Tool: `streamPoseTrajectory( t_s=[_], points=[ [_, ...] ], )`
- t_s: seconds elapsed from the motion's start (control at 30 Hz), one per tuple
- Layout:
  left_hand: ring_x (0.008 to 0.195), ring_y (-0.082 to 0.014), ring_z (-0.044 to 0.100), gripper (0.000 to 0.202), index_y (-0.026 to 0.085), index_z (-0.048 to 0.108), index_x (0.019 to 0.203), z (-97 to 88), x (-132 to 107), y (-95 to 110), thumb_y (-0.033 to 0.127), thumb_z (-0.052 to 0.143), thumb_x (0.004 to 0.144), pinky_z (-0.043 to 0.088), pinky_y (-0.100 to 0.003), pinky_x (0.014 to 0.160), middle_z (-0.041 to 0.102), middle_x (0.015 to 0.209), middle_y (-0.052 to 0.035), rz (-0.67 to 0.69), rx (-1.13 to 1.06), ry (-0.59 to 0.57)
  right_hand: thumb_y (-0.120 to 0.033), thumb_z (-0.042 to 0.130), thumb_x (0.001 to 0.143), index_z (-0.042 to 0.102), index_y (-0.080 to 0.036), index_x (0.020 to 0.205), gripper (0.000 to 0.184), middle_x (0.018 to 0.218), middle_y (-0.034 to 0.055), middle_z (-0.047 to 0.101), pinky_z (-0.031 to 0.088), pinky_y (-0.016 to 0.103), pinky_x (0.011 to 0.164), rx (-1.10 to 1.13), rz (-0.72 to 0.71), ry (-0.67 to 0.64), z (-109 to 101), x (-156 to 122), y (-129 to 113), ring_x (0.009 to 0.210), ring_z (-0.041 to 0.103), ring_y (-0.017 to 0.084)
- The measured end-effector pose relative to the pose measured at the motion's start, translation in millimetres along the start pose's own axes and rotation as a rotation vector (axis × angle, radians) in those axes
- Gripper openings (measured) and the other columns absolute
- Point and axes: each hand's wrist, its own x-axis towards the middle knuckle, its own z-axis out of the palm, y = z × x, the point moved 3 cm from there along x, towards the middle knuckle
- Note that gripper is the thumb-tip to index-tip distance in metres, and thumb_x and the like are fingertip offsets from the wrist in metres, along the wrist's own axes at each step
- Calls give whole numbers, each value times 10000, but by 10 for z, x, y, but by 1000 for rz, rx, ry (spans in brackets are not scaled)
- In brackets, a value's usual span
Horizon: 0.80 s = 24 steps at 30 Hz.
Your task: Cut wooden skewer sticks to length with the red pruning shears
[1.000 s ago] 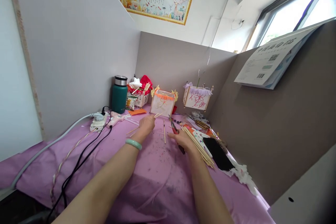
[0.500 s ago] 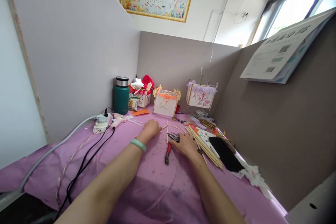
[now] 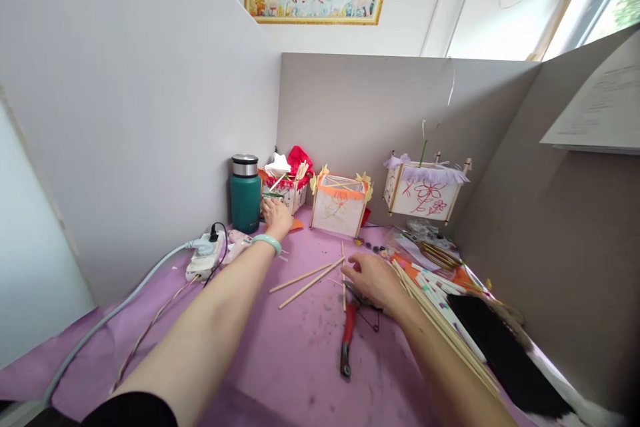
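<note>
Bamboo sticks (image 3: 307, 278) beside right hand (image 3: 373, 277); left hand (image 3: 277, 215) at box (image 3: 286, 192)

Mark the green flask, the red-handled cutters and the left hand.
green flask (image 3: 245, 203): head view, on its green body.
red-handled cutters (image 3: 347, 337): head view, on the red handle.
left hand (image 3: 277, 215): head view, on the back of the hand.

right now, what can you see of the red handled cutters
The red-handled cutters lie flat on the purple cloth, handles pointing toward the person. The grips look like red plastic, dark at the near end, with a thin dark wire loop beside them. The head is mostly hidden beneath the right hand; whether the hand touches it cannot be told.
</note>
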Motion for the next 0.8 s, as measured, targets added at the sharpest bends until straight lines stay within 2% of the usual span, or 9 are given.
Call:
streamPoseTrajectory(
  t_s=[0.13, 0.3, 0.47, 0.57, 0.67, 0.8],
  points=[
    [1316, -352, 271, 588, 74, 338, 1329, 157, 221, -114, 307, 526, 822, 333, -443, 998, 309, 1405, -269, -111, 49, 136, -392, 505, 815, 692, -223, 911, 270, 802, 74, 704, 298, 295, 599, 57, -7, -27, 10, 36, 24, 767, 622, 241],
    [1282, -332, 331, 447, 82, 393, 1294, 328, 470, -147, 251, 399, 880, 377, -459, 963, 379, 1359, -254, -87, 129, 212, -400, 487, 830, 696, -236, 948, 290, 813, 54, 710, 328, 279, 608, 78, -15, -54, -84, 162, -3, 770, 636, 213],
    [1156, -309, 435, 353, 92, 475, 1201, 411, 628, -229, 226, 357, 895, 455, -440, 862, 460, 1250, -220, -30, 214, 217, -374, 481, 833, 691, -226, 980, 297, 820, 43, 716, 364, 264, 647, 96, -72, -59, -142, 476, -109, 795, 647, 195],
    [1039, -292, 491, 324, 90, 539, 1103, 433, 670, -238, 162, 299, 898, 476, -431, 807, 511, 1134, -192, 4, 276, 213, -377, 493, 824, 695, -229, 976, 293, 823, 39, 718, 369, 263, 643, 104, -105, -73, -127, 683, -201, 797, 647, 197],
    [1021, -290, 490, 341, 88, 559, 1051, 403, 654, -196, 118, 258, 894, 482, -410, 775, 518, 1086, -179, 24, 307, 215, -382, 495, 823, 702, -229, 940, 283, 826, 37, 716, 369, 261, 625, 130, -138, -79, -101, 901, -303, 785, 644, 197],
    [1019, -287, 488, 271, 102, 541, 1041, 277, 519, -74, 182, 325, 898, 476, -387, 771, 504, 1099, -165, 92, 271, 220, -373, 491, 829, 699, -210, 908, 276, 854, 44, 709, 390, 259, 649, 256, -218, -64, -20, 1226, -492, 795, 636, 191]
  ],
)
